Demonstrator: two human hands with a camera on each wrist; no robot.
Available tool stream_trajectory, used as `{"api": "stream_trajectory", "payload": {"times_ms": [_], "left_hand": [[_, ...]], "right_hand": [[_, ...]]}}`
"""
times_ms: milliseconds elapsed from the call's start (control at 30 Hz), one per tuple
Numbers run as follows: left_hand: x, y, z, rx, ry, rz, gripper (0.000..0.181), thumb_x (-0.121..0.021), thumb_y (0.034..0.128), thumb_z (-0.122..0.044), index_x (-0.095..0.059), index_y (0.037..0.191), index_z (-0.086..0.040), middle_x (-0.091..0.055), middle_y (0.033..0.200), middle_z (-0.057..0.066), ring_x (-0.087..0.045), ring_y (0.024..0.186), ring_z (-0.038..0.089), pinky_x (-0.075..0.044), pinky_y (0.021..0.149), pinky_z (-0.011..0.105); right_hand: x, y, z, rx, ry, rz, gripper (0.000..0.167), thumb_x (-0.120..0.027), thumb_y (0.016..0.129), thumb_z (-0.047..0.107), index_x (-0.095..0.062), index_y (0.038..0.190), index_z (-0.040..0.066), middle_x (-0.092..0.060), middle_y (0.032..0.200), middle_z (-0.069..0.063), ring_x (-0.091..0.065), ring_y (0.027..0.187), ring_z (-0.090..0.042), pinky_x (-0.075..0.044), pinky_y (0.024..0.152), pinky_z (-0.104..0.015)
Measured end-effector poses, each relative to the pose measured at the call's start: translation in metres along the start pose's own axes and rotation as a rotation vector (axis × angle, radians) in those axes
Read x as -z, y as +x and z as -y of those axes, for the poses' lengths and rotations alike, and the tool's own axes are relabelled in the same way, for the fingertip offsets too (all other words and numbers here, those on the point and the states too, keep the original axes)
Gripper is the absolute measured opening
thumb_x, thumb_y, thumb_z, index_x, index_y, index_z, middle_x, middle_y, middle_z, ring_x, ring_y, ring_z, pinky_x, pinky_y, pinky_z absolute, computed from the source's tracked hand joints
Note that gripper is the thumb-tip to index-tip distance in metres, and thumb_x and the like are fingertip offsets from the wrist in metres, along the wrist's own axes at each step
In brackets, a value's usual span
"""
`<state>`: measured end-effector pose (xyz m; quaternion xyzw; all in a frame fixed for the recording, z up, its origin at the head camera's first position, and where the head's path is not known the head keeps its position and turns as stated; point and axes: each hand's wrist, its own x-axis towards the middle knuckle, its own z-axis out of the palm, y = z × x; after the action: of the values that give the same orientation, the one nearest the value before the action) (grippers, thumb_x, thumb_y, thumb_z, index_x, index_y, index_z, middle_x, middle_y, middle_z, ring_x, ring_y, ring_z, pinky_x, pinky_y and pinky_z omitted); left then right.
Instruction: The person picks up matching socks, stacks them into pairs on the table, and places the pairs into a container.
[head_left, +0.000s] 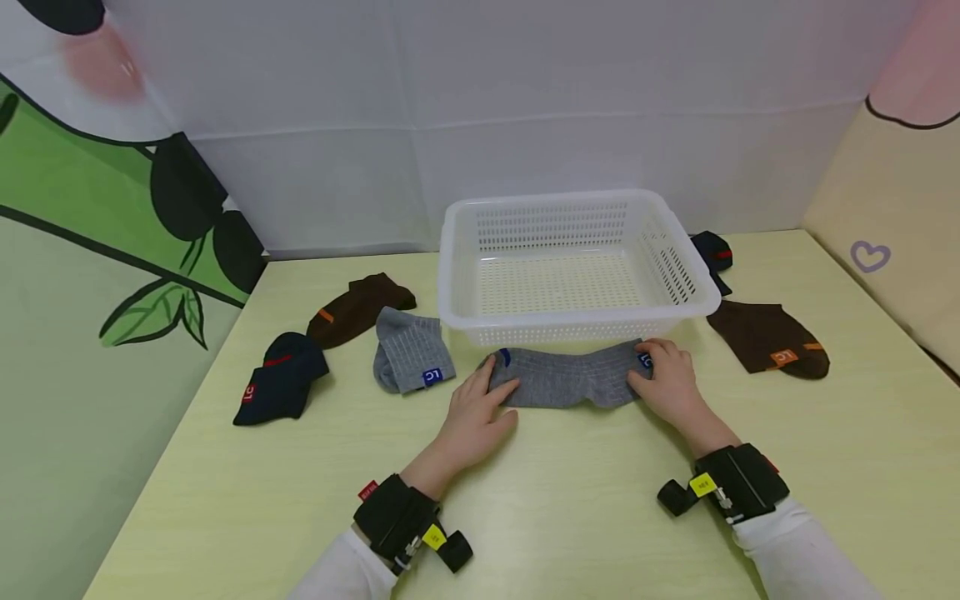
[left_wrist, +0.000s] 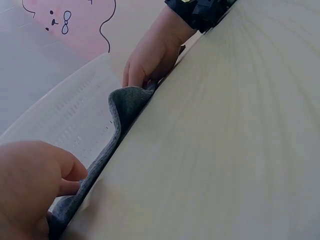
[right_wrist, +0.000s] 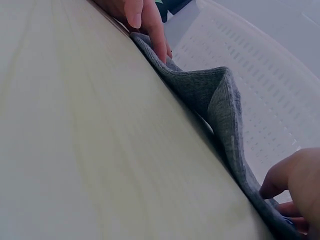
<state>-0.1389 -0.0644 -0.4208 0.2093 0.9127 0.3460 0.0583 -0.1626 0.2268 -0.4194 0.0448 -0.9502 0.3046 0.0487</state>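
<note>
The left hand [head_left: 476,423] rests with fingers extended on one end of a grey sock [head_left: 566,377]; the right hand [head_left: 672,388] bends over its other end, whether pinching I cannot tell; the sock lies on the worktop [head_left: 577,508] before a white basket [head_left: 577,322]; another grey sock [head_left: 411,350] lies to its left; brown socks [head_left: 757,337] and dark socks [head_left: 276,387] lie farther out.

Pale table [head_left: 570,508] against greyish-white backdrop [head_left: 525,75]
</note>
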Motion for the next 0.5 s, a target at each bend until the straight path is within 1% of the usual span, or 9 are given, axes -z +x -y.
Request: {"api": "stream_trajectory", "payload": {"times_ms": [133, 267, 367, 500], "left_hand": [[-0.001, 0.0003, 0.0004, -0.001, -0.003, -0.013, 0.048, -0.048, 0.0903, -0.021, -0.05, 0.136, -0.006, -0.014, 0.155, 0.024, -0.017, 0.142, 0.04, -0.015, 0.11, 0.058], [-0.0011, 0.0009, 0.0003, 0.011, -0.008, -0.031, 0.055, -0.049, 0.0891, -0.021, -0.042, 0.141, -0.004, -0.019, 0.154, 0.022, -0.02, 0.141, 0.039, -0.017, 0.11, 0.058], [-0.0006, 0.0014, 0.0003, 0.016, 0.009, -0.03, 0.059, -0.05, 0.0891, -0.021, -0.038, 0.143, -0.002, -0.021, 0.154, 0.021, -0.021, 0.141, 0.039, -0.018, 0.11, 0.058], [-0.0002, 0.001, 0.0002, 0.011, 0.049, -0.02, 0.056, -0.049, 0.09, -0.022, -0.041, 0.141, 0.0, -0.02, 0.154, 0.021, -0.021, 0.141, 0.04, -0.019, 0.11, 0.057]], "right_hand": [[-0.0001, -0.0008, 0.0008, -0.011, 0.004, 0.015, 0.044, -0.054, 0.085, 0.009, -0.047, 0.12, -0.017, -0.038, 0.13, -0.037, -0.032, 0.12, -0.051, -0.023, 0.099, -0.059], [-0.0001, -0.0017, 0.0012, -0.027, 0.018, 0.029, 0.045, -0.054, 0.086, 0.01, -0.046, 0.121, -0.016, -0.036, 0.132, -0.037, -0.029, 0.121, -0.053, -0.023, 0.099, -0.06], [0.0003, -0.0017, 0.0016, -0.029, 0.025, 0.03, 0.045, -0.054, 0.086, 0.011, -0.046, 0.121, -0.016, -0.036, 0.132, -0.037, -0.028, 0.121, -0.053, -0.023, 0.099, -0.061], [0.0017, -0.0014, 0.0023, -0.035, 0.026, 0.042, 0.045, -0.054, 0.087, 0.011, -0.045, 0.122, -0.015, -0.035, 0.133, -0.036, -0.028, 0.12, -0.052, -0.023, 0.099, -0.061]]}}
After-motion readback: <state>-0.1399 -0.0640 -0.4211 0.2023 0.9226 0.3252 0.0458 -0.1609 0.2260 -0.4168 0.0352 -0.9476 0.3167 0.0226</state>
